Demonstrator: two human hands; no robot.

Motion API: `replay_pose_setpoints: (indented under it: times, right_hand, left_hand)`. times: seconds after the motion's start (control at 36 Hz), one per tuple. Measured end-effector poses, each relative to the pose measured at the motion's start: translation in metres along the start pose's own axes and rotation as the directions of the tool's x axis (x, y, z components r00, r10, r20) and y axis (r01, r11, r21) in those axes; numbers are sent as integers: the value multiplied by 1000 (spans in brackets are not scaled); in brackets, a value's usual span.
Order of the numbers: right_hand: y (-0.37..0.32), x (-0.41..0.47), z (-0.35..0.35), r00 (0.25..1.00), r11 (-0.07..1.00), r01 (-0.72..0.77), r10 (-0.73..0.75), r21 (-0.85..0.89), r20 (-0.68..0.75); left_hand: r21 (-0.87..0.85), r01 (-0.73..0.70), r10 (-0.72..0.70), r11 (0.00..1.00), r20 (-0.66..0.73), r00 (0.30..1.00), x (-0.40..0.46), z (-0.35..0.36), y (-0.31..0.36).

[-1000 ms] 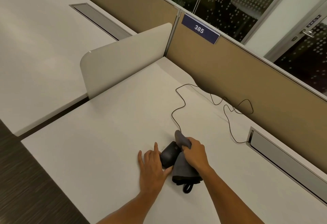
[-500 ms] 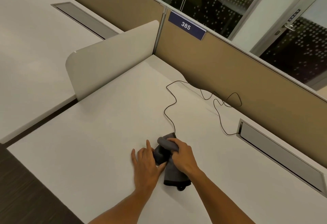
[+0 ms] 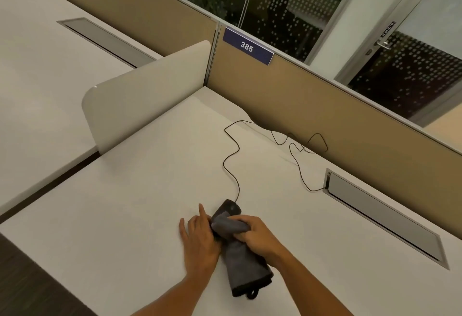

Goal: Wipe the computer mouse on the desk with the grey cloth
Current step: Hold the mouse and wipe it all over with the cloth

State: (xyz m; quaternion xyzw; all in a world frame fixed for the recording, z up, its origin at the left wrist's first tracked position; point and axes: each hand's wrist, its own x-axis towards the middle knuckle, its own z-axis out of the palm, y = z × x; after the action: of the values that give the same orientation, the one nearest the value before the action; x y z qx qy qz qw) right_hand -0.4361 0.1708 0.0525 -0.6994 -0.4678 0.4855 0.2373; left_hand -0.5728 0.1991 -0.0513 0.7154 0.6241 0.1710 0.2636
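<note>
Two hands on the job, both crowded round the computer mouse (image 3: 228,209), sitting near the front edge of the white desk (image 3: 140,190), roughly centre of the view. Only the nose of the mouse showing, black, pointing up and a bit left, away from the body, with the thin cable (image 3: 231,163) leaving that nose and snaking off toward the beige partition (image 3: 325,105) and the cable tray (image 3: 380,213).

Left hand (image 3: 200,238) lying mostly flat on the desk, fingers loosely spread, pressed up against the mouse's left flank, index finger stretched along it. Bracing rather than gripping, by the look of it, nothing actually held.

Right hand (image 3: 255,237) closed round a bunched fold of the grey cloth (image 3: 240,260), that fold draped over the rear half of the mouse. Rest of the cloth trailing back toward the body, ending in a small hang loop flat on the desk.

Key bit for the next stroke: long axis of the mouse running near-to-far, tilted slightly left, and the uncovered part lying beyond the right hand's knuckles. So probably a push forward along that axis, toward the cable end, with the right hand already on top and clearly the one placed to do it. Left side stays blocked by the left hand, so can't tell whether that flank is clean. Looks mid-wipe, not finished.
</note>
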Motion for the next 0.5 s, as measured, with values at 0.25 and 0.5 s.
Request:
replay_pose_setpoints:
  times: [0.25,0.5]
  right_hand:
    - [19,-1,-44,958,919,-59,162,390,-236]
    - [-7,33,-8,953,904,205,-272,-376,-134]
  left_hand:
    - [-20,-8,8,1000,-30,1000,0,0,-3]
    - [-118,14,-25,993,-96,995,1,2,-1]
